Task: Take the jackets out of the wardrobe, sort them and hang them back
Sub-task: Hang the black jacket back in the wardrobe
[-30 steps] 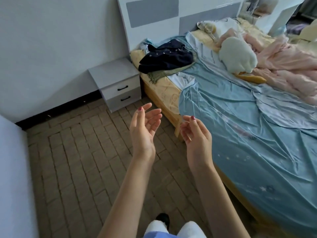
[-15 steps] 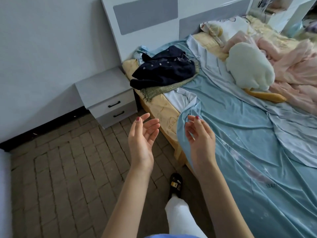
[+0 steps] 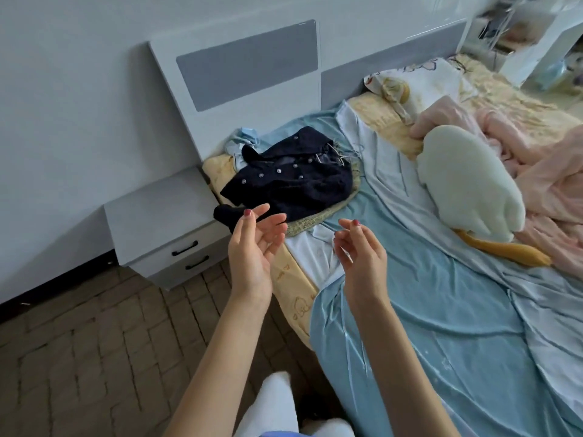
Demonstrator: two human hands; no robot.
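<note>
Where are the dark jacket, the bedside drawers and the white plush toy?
dark jacket [image 3: 293, 187], head view, on its buttoned front panel.
bedside drawers [image 3: 164, 212], head view, on the flat grey top.
white plush toy [image 3: 467, 187], head view, on the middle of its body.

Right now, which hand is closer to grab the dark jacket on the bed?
Probably the left hand. Its fingertips sit right by the dark jacket, near the sleeve end. The right hand is empty too, but hangs over the blue sheet, farther away.

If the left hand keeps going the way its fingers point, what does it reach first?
Probably the dark navy jacket on the bed: the left hand points at its sleeve end. Depth is unclear.
</note>
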